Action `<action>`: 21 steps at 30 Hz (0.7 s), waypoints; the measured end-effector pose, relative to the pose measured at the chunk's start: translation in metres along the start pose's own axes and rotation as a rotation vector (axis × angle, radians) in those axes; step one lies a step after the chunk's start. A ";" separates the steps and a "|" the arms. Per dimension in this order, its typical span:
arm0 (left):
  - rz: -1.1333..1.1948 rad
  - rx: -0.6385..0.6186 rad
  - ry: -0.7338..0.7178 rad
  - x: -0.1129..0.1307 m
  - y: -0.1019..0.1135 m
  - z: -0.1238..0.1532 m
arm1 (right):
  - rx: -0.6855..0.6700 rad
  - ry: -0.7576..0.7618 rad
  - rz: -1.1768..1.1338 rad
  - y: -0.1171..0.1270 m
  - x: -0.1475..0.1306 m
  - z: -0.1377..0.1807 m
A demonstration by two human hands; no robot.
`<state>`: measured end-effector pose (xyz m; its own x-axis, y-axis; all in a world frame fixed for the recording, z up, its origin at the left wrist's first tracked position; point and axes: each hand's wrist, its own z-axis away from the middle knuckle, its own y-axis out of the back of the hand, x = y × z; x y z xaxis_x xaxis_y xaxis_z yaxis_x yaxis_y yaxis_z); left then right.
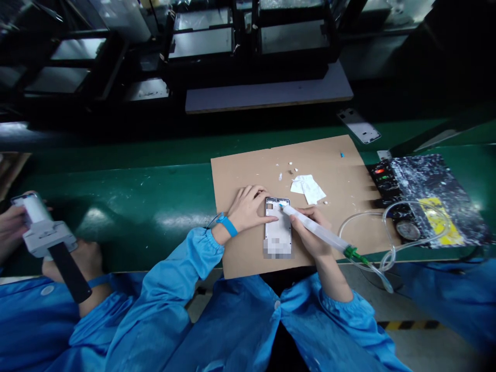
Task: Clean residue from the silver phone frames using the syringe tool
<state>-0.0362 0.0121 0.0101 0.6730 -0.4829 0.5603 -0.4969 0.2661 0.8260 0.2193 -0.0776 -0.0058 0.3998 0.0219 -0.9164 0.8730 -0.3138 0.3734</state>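
A silver phone frame (277, 227) lies on a brown cardboard sheet (248, 175). My left hand (250, 206) presses on the frame's left edge, fingers curled over it, with a blue wrist strap (227, 225) on the wrist. My right hand (310, 232) grips a clear dispensing syringe (315, 230) like a pen. Its blue tip touches the frame's upper right corner. A clear hose (387, 243) runs from the syringe's green end cap (352, 253) to the right.
White scraps of paper (307, 188) and crumbs lie on the cardboard. A black controller box (422, 199) sits at the right, another phone frame (360, 125) behind it. At the left, a co-worker's hands (11, 227) hold a grey gun-shaped tool (48, 237). Dark racks stand beyond the green belt (116, 196).
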 end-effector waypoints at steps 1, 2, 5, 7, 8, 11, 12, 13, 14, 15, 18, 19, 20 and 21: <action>-0.001 -0.001 0.000 0.000 0.000 0.000 | -0.004 0.003 0.000 0.000 0.000 0.000; -0.001 -0.002 -0.002 0.000 0.000 0.000 | -0.009 0.004 0.001 0.000 0.001 0.000; -0.004 -0.001 -0.006 -0.001 0.000 0.000 | -0.011 0.003 0.006 0.001 0.001 0.000; -0.004 0.001 -0.007 -0.001 -0.001 0.000 | -0.013 0.000 0.003 0.001 0.002 0.000; -0.004 0.002 -0.007 -0.001 -0.001 0.000 | -0.015 -0.003 0.002 0.001 0.002 0.000; -0.006 0.002 -0.006 0.000 -0.001 0.000 | -0.017 -0.009 0.008 0.001 0.001 0.000; -0.006 0.001 -0.004 0.000 -0.001 0.000 | -0.015 -0.008 0.013 0.001 0.001 0.000; -0.006 0.000 -0.002 0.000 -0.001 0.000 | -0.014 -0.005 0.019 0.001 0.001 -0.001; -0.006 -0.001 0.000 0.000 -0.001 0.000 | -0.014 0.000 0.025 0.001 0.001 -0.001; -0.006 -0.002 0.002 0.000 -0.001 0.000 | -0.015 0.003 0.031 0.001 0.001 -0.001; -0.004 -0.005 0.001 0.000 -0.001 0.000 | -0.012 0.005 0.043 0.001 0.000 -0.001; -0.003 -0.005 0.000 0.000 -0.001 0.000 | -0.008 0.003 0.041 0.000 0.000 -0.001; -0.002 -0.004 -0.001 0.000 -0.001 0.000 | -0.001 0.000 0.038 0.000 -0.001 -0.001; -0.003 -0.004 -0.001 -0.001 -0.001 0.000 | 0.005 -0.003 0.034 0.000 -0.001 -0.001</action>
<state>-0.0359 0.0122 0.0087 0.6739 -0.4845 0.5577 -0.4928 0.2676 0.8280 0.2191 -0.0763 -0.0047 0.4282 0.0086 -0.9037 0.8577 -0.3188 0.4034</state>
